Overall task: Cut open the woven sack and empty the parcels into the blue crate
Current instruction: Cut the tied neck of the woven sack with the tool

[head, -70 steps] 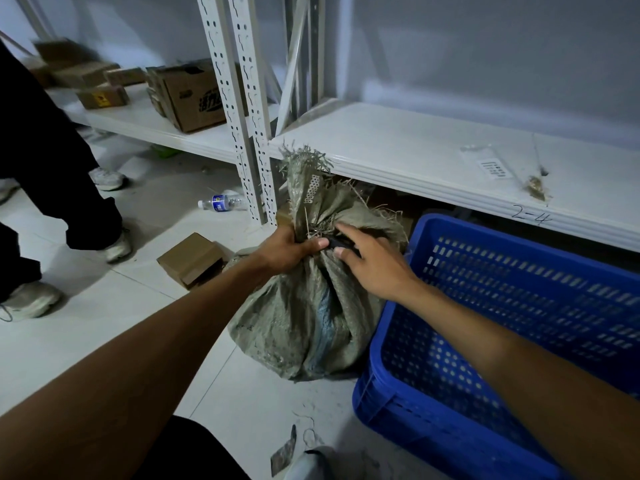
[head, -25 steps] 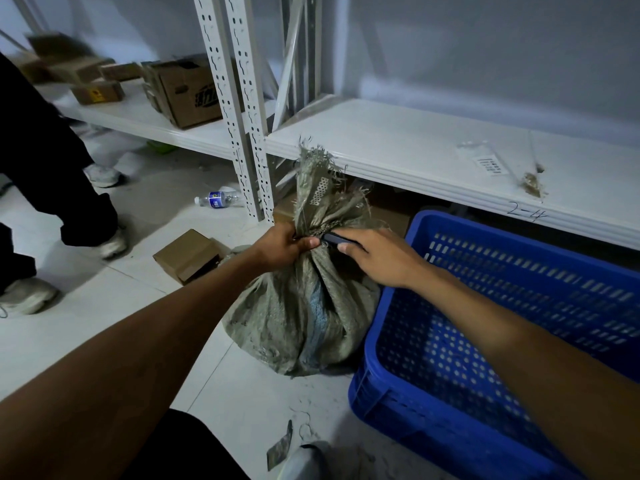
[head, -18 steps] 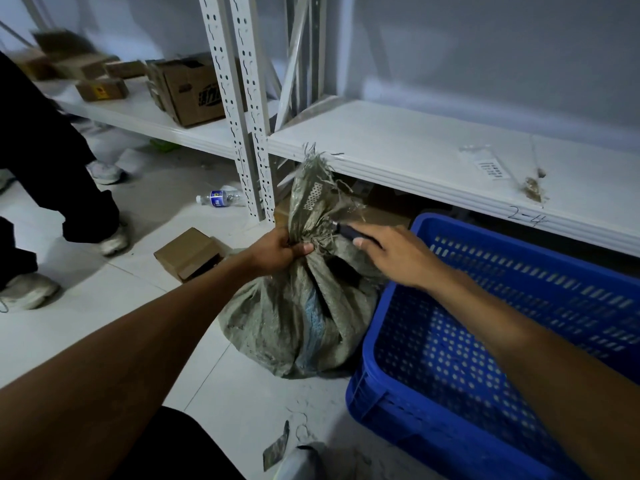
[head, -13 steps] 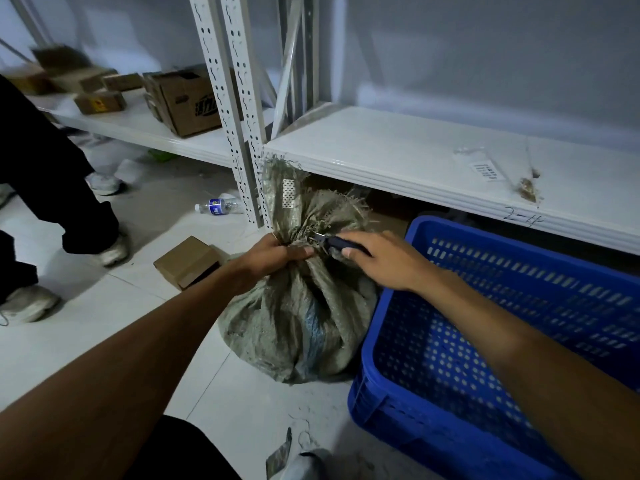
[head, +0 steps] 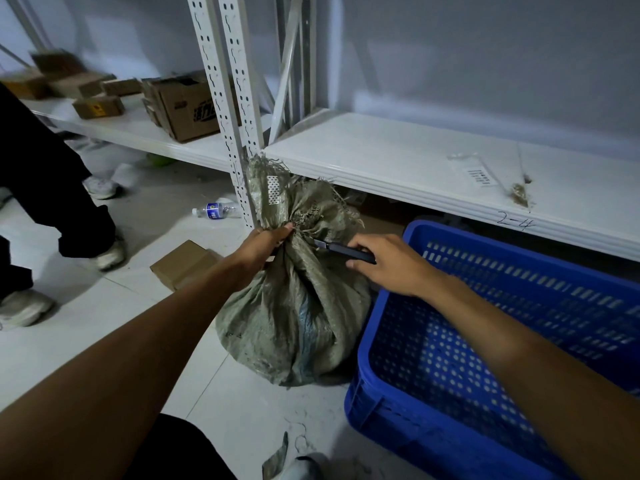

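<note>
While my left hand [head: 263, 245] clenches the bunched neck of the grey-green woven plastic sack [head: 294, 317], my right hand [head: 388, 265] grips a slim black utility knife [head: 346, 251], its short blade pointing at the fabric just right of my left hand. The sack stands on the pale tiled floor [head: 114, 306] below both hands, its frayed mouth rising above my left fist. The blue perforated plastic crate [head: 381, 403] sits under my right forearm, just beside the sack.
</note>
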